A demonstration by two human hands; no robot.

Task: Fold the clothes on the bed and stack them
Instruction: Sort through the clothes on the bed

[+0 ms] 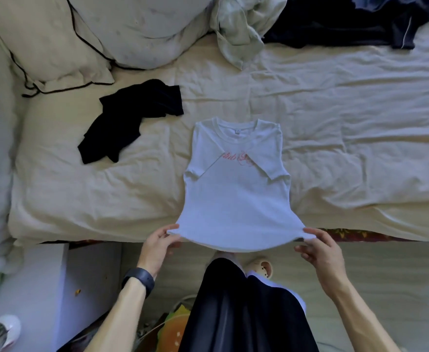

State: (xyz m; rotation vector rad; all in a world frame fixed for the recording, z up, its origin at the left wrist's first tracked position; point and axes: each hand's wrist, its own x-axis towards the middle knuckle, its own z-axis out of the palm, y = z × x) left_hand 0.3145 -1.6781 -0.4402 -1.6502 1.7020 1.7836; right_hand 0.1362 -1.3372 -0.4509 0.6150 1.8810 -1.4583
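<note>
Over dark trousers (246,313), pinched hem corners of white T-shirt (236,199) with left hand (161,243) and right hand (317,250). Lay sleeves-in on bed (360,123), collar farthest from grip, long axis straight ahead; hands equally near.

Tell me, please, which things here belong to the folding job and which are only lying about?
For the job: white T-shirt, its hem pinched by the left hand and right hand; black garment; pale crumpled garment; dark clothes pile; bed.
Only lying about: pillows; white cup; slipper on the floor.
</note>
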